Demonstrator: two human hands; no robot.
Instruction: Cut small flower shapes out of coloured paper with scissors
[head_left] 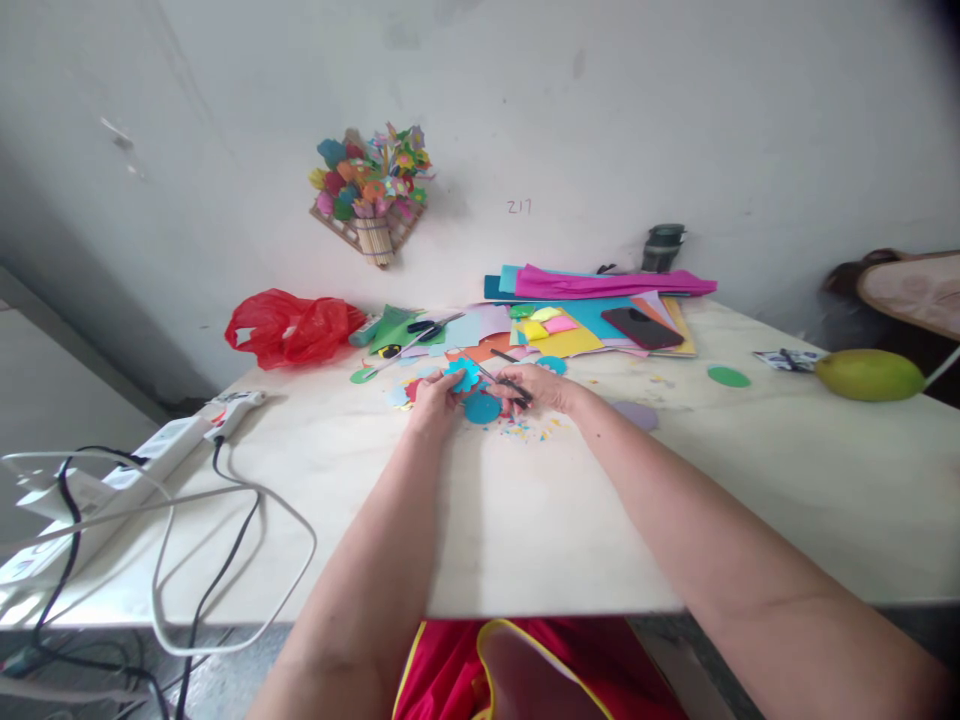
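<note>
My left hand (436, 398) pinches a blue paper flower (464, 375) with a scalloped edge. Close beside it, my right hand (536, 386) is closed around the dark handles of a pair of scissors (516, 391), whose blades point left toward the flower. A blue paper circle (481, 407) lies on the table just below the flower. Behind my right hand, another blue paper flower (553, 365) is partly in view. Small coloured paper scraps (529, 430) are scattered under my right hand. Red and light blue paper pieces show partly behind my left hand.
Coloured sheets (570, 340) and a phone (643, 327) lie at the back. A red plastic bag (292, 328) and second scissors (431, 328) sit at back left. Power strips (161, 450) with loose cables occupy the left. A green circle (728, 376) and yellow-green fruit (870, 375) are right.
</note>
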